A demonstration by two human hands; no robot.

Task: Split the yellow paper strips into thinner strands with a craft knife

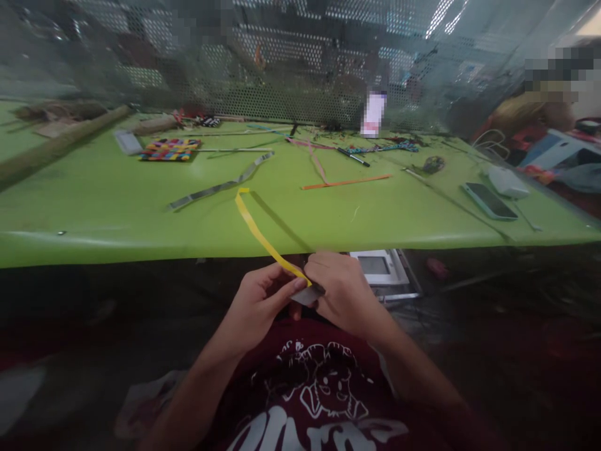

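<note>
While the left hand [263,299] pinches a yellow strip [258,233] between thumb and fingers, the right hand [340,288] is curled close beside it, its fingertips hidden, so I cannot tell exactly what it grips. A small grey piece [307,296] shows between both hands, under the strip's near end. From there the strip rises past the front edge of the green desk [117,235], its far end bent. On the desk lie a silver strip [220,190], an orange strip [350,182] and a woven multicoloured piece [169,150].
</note>
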